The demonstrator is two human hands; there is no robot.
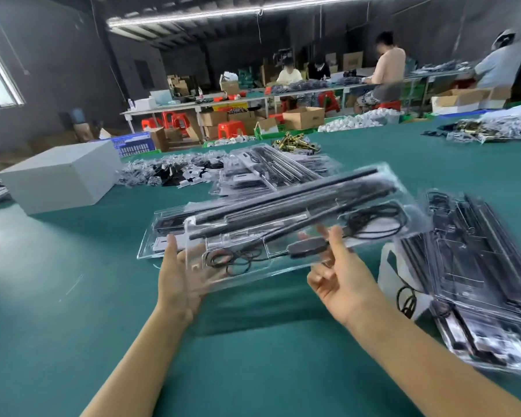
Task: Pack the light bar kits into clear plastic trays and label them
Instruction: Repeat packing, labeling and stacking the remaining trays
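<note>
Clear plastic tray (271, 233), loaded with black light bars (286, 191) and coiled cables, sits above the green surface (73, 311), carried on both hands: left hand (181, 278) flat beneath its near corner, right hand (340, 278) palm-up with relaxed fingers under its edge. Packed trays (475, 266) lie stacked to the right; a white box (57, 179) stands far left.

Your left hand (181, 275) and your right hand (340, 278) are under a clear tray (283, 224), palms up, fingers mostly straight. The tray is above the green tabletop (73, 311). It holds long black bars (283, 195) and coiled black wires (370, 219). More full trays (478, 266) are stacked just right of your right hand. A white box (60, 176) sits far left.
</note>
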